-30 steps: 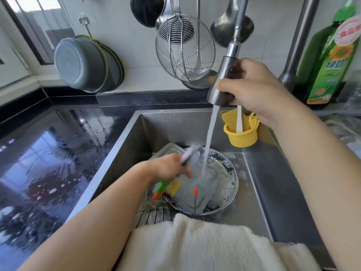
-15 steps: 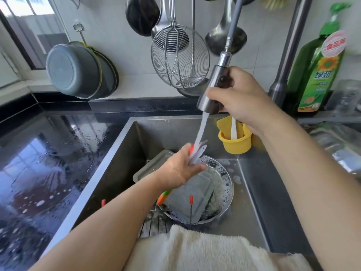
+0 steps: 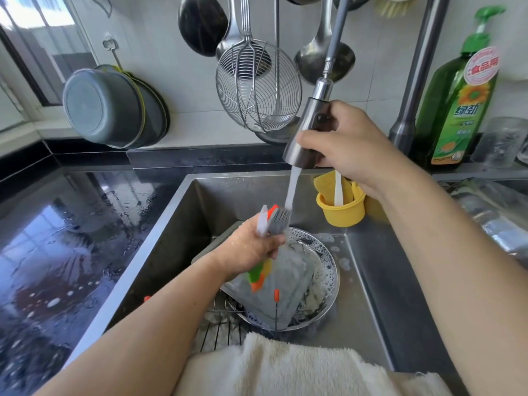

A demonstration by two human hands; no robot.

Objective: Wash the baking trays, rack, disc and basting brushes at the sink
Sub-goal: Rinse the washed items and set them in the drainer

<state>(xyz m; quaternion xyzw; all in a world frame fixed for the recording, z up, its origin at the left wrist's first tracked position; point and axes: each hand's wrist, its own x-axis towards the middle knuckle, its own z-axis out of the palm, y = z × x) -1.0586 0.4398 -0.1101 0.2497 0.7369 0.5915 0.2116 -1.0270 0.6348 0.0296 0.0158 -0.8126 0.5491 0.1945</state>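
While the left hand [image 3: 251,247] grips basting brushes [image 3: 275,221] under water from the sprayer [image 3: 310,132] clasped by the right hand [image 3: 351,144], the sink [image 3: 371,281] holds a sudsy round pan [image 3: 328,270], tray [image 3: 274,292] and rack [image 3: 220,324].

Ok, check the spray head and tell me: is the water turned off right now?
No, water streams from the spray head held in the right hand onto the basting brushes in the left hand.
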